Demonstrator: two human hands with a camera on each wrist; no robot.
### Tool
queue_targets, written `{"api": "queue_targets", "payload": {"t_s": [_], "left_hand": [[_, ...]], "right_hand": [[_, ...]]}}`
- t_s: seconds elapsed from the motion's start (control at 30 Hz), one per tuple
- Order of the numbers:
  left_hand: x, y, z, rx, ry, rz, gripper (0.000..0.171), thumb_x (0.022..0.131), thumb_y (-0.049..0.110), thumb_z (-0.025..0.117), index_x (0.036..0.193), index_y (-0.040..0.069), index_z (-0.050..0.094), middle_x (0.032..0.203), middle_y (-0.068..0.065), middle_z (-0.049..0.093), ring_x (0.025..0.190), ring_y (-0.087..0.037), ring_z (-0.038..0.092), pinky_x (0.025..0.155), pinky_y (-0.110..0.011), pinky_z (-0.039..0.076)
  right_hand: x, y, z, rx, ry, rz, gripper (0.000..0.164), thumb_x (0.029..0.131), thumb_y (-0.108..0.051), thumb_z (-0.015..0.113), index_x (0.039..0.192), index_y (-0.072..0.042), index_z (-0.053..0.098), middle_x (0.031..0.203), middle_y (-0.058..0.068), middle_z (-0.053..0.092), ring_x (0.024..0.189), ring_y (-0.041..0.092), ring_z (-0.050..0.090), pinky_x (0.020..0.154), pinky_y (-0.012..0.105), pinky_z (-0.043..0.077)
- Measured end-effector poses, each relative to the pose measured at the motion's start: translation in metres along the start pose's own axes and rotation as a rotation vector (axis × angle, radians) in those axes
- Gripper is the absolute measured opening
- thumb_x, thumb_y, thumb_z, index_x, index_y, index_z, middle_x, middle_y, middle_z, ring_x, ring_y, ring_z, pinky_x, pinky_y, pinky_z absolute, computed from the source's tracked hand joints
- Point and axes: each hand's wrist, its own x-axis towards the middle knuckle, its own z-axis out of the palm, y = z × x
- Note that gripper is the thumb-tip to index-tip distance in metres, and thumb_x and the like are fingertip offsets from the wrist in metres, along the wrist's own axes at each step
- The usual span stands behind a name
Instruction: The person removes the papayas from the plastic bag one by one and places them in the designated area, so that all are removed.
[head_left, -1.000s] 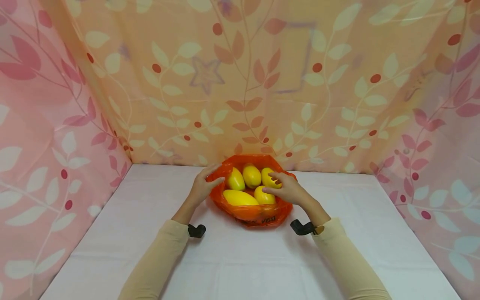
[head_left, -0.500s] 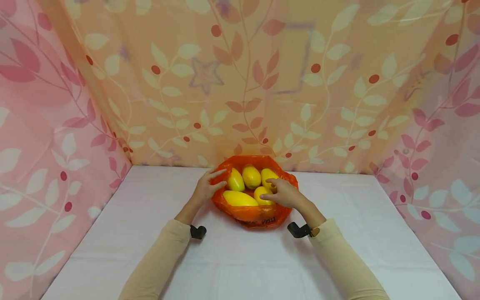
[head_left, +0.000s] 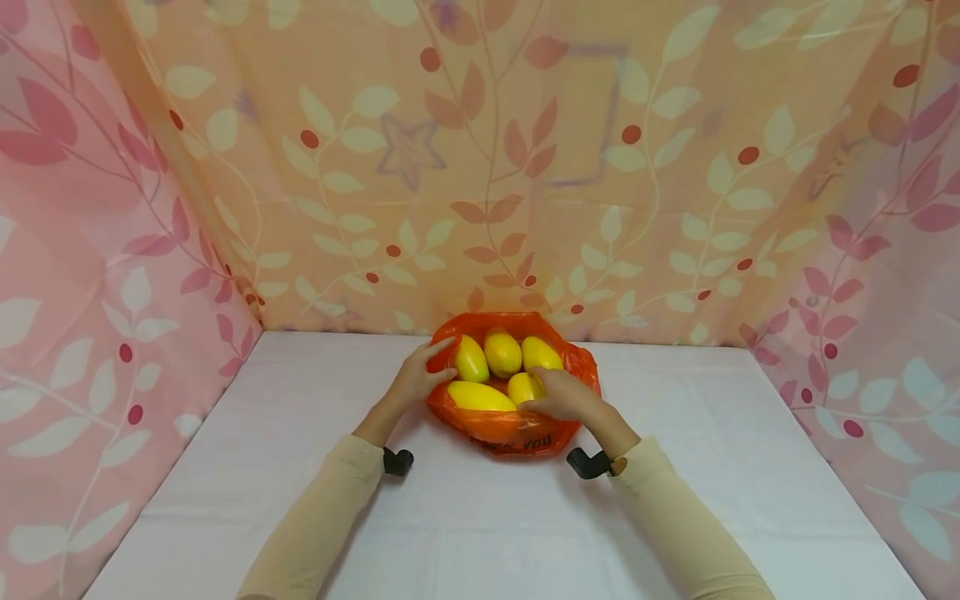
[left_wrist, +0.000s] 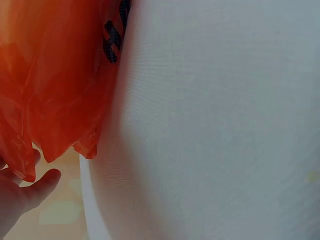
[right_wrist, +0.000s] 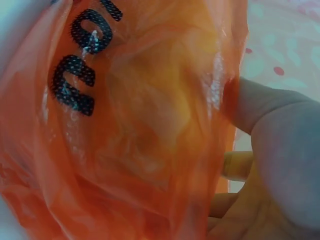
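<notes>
Around the back and sides, leafy cloth (head_left: 480, 208). Below, white counter (head_left: 480, 533). Near the middle of the counter's back edge, orange bag (head_left: 498, 429), standing open, black letters (head_left: 536, 444) on its front. In from the front edge, pale sleeves (head_left: 315, 508). At the bag's left rim, left hand (head_left: 415, 379): thumb and fingers spread, hold of nothing, contact with the rim unclear. Over the right rim, right hand (head_left: 572, 397): thumb and fingers curved round the front right fruit (head_left: 523, 388). In the bag, four more yellow fruits (head_left: 503, 353): three behind, long one (head_left: 480, 397) at front left.
</notes>
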Motion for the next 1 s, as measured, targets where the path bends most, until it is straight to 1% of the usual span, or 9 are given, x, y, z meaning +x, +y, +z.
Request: {"api": "queue_targets", "payload": {"t_s": [0.1,0.23,0.37,0.5,0.6,0.73,0.83,0.9,1.0], "left_hand": [[0.000,0.002,0.001,0.013,0.005,-0.009,0.060,0.089,0.018,0.071,0.145,0.014,0.048,0.146,-0.026,0.044,0.137,-0.044,0.040,0.116,-0.057,0.029],[0.001,0.006,0.004,0.019,0.010,-0.029,0.062,0.090,0.018,0.070,0.146,0.012,0.045,0.147,-0.022,0.045,0.139,-0.041,0.040,0.117,-0.054,0.029],[0.002,0.010,0.007,0.028,0.011,-0.058,0.063,0.091,0.018,0.069,0.148,0.011,0.043,0.148,-0.020,0.046,0.138,-0.039,0.041,0.116,-0.052,0.031],[0.004,0.010,0.010,0.039,0.026,-0.096,0.062,0.091,0.020,0.069,0.147,0.013,0.043,0.147,-0.018,0.048,0.138,-0.037,0.043,0.116,-0.050,0.033],[0.005,0.008,0.010,0.042,0.042,-0.111,0.062,0.091,0.020,0.069,0.147,0.011,0.044,0.146,-0.018,0.049,0.137,-0.037,0.044,0.116,-0.050,0.033],[0.006,0.007,0.010,0.064,0.045,-0.128,0.062,0.091,0.020,0.069,0.146,0.006,0.044,0.144,-0.021,0.051,0.134,-0.039,0.047,0.115,-0.050,0.035],[0.006,0.005,0.009,0.091,0.053,-0.130,0.059,0.092,0.019,0.067,0.145,0.005,0.046,0.141,-0.022,0.053,0.132,-0.039,0.049,0.113,-0.049,0.037],[0.005,0.004,0.009,0.092,0.067,-0.124,0.056,0.093,0.017,0.066,0.144,0.005,0.047,0.140,-0.022,0.054,0.130,-0.040,0.050,0.112,-0.049,0.039],[0.001,0.001,0.007,0.057,0.095,-0.118,0.051,0.093,0.012,0.064,0.142,0.005,0.050,0.139,-0.022,0.055,0.130,-0.039,0.050,0.111,-0.049,0.039]], "right_hand": [[0.001,0.000,0.003,-0.009,-0.007,0.014,0.073,0.087,-0.038,0.072,0.143,-0.001,0.043,0.130,0.016,0.061,0.111,0.030,0.059,0.104,0.050,0.047],[0.002,0.000,0.006,0.011,-0.007,0.053,0.076,0.086,-0.039,0.072,0.145,-0.003,0.041,0.130,0.016,0.060,0.111,0.031,0.058,0.105,0.050,0.047],[0.003,-0.001,0.009,0.030,-0.013,0.084,0.080,0.086,-0.041,0.072,0.148,-0.004,0.037,0.135,0.017,0.057,0.115,0.032,0.056,0.107,0.051,0.045],[0.003,-0.003,0.009,0.048,-0.015,0.089,0.081,0.086,-0.039,0.073,0.149,-0.005,0.035,0.137,0.017,0.055,0.118,0.033,0.055,0.107,0.053,0.044],[0.004,-0.003,0.009,0.054,-0.010,0.088,0.080,0.086,-0.038,0.073,0.149,-0.006,0.035,0.137,0.016,0.055,0.117,0.033,0.055,0.107,0.053,0.044],[0.005,-0.001,0.010,0.053,-0.005,0.097,0.081,0.086,-0.037,0.073,0.149,-0.006,0.035,0.136,0.016,0.055,0.118,0.033,0.055,0.107,0.054,0.043],[0.005,-0.001,0.011,0.055,0.001,0.100,0.081,0.085,-0.036,0.074,0.149,-0.005,0.036,0.135,0.016,0.056,0.117,0.033,0.055,0.108,0.053,0.043],[0.006,-0.001,0.011,0.050,0.008,0.088,0.078,0.085,-0.035,0.075,0.148,-0.005,0.038,0.133,0.016,0.057,0.114,0.033,0.056,0.107,0.053,0.043],[0.006,-0.003,0.012,0.051,0.007,0.072,0.075,0.084,-0.031,0.076,0.146,-0.006,0.040,0.132,0.015,0.058,0.114,0.033,0.056,0.107,0.054,0.043]]}}
